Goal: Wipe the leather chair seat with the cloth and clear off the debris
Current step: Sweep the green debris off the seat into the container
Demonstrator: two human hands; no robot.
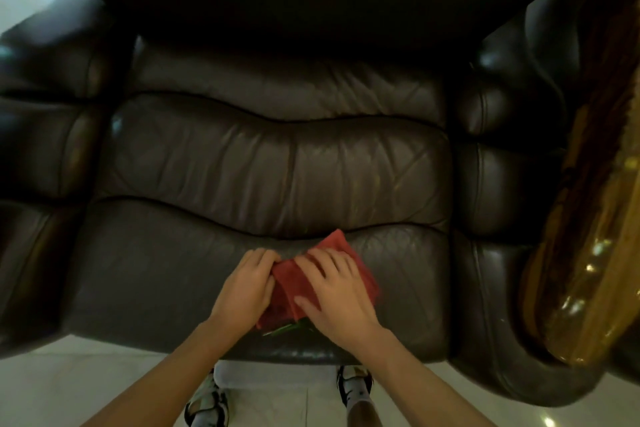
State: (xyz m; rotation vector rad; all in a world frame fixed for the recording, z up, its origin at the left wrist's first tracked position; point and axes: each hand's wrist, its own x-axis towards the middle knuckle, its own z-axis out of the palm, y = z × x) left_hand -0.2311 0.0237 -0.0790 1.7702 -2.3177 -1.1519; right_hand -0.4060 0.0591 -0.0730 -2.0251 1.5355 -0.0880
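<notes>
A folded red cloth (pixel 349 260) lies on the front cushion of the dark brown leather chair seat (pixel 277 170). My left hand (pixel 247 288) grips the cloth's left edge with curled fingers. My right hand (pixel 337 291) presses flat on top of the cloth, fingers spread. A few thin green bits of debris (pixel 285 329) poke out from under the cloth's near edge, close to the front rim of the seat. The rest of the seat looks bare and creased.
Padded leather armrests rise on the left (pixel 45 149) and right (pixel 502 184). A gold shiny fabric (pixel 588 236) drapes over the right armrest. Pale tiled floor (pixel 69 385) and my two feet in sandals lie below the seat's front edge.
</notes>
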